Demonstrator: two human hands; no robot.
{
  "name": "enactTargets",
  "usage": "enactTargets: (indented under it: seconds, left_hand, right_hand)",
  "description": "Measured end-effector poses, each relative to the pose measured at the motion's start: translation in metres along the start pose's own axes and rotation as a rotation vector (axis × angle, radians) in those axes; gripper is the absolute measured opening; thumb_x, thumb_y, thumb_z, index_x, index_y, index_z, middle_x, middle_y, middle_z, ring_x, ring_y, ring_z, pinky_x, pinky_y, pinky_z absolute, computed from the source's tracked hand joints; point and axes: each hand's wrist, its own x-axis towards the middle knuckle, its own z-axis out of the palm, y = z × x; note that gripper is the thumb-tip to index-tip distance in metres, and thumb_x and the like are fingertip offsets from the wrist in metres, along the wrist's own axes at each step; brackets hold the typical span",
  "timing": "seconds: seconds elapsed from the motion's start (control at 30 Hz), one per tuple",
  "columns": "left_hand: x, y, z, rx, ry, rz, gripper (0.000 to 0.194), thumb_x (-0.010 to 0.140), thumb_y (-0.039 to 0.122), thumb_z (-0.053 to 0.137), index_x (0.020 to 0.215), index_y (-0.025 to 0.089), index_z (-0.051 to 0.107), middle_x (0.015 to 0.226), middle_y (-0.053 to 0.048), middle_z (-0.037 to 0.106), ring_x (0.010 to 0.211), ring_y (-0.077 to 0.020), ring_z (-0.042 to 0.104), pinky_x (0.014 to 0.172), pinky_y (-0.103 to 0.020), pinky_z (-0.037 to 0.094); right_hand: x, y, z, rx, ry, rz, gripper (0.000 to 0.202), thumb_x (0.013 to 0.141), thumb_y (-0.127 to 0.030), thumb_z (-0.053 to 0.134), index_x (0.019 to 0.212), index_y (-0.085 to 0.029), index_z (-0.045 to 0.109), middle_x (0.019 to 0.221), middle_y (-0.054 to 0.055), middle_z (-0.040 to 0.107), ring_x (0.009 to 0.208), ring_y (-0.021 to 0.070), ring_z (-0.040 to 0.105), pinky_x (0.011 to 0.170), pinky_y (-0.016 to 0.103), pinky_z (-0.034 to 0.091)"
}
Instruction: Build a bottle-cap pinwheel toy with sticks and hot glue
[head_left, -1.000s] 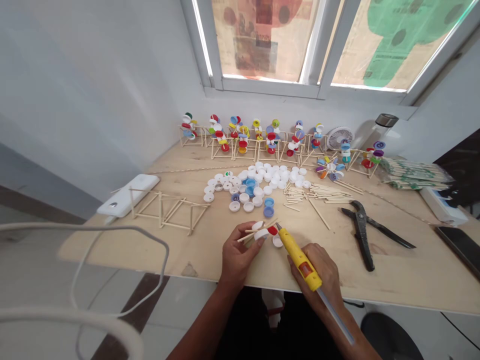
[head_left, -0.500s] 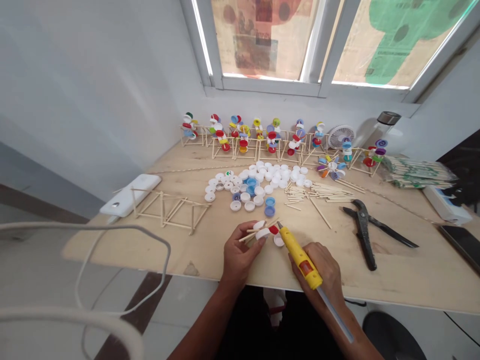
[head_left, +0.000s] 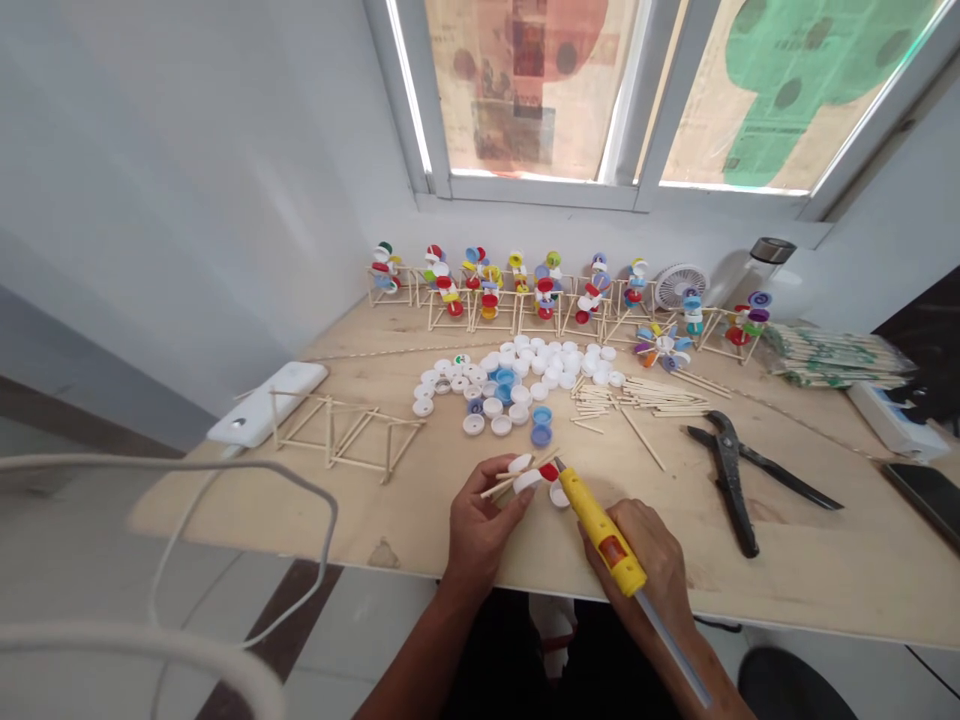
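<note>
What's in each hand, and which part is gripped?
Left hand: stick-and-cap piece, between thumb and fingers, thumb at its near white cap; finger contact partly hidden. Right hand: yellow glue gun, by the rear of its body.

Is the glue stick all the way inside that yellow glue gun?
No, partly out: a long length of glue stick shows behind the yellow glue gun.
</note>
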Motion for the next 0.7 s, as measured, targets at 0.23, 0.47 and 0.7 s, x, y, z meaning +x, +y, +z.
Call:
enactTargets:
  seconds: [0.23,0.47,0.7]
  left_hand:
    - [0.0022,-0.0015,-0.0022,0.016,-0.002,-0.004,0.036,0.061,0.029,0.08,0.093,0.019,0.066,0.097,-0.006,0.071,0.09,-0.0214,0.066,0.078,-0.03,0.053]
    - [0.0032,-0.0047,-0.0036,0.027,-0.013,0.032,0.037,0.062,0.029,0.079,0.094,0.019,0.066,0.101,-0.008,0.07,0.096,-0.0236,0.065,0.084,-0.034,0.052]
    - [0.003,-0.0059,-0.0043,0.023,-0.022,0.022,0.036,0.063,0.028,0.079,0.095,0.02,0.065,0.102,-0.007,0.07,0.096,-0.0226,0.065,0.083,-0.033,0.051]
  right_hand:
    - [-0.0002,0.0033,0.0016,-0.034,0.014,-0.01,0.014,0.085,-0.022,0.051,0.072,-0.022,0.046,0.063,0.0,0.052,0.057,0.0152,0.048,0.056,0.028,0.034]
    - [0.0006,0.0019,0.0017,-0.028,0.007,0.002,0.014,0.084,-0.021,0.052,0.071,-0.021,0.046,0.062,0.0,0.051,0.057,0.015,0.047,0.056,0.028,0.033]
    - [0.0014,0.0005,0.0003,-0.032,0.007,0.01,0.014,0.084,-0.021,0.052,0.071,-0.021,0.046,0.062,0.0,0.052,0.057,0.015,0.047,0.056,0.027,0.033]
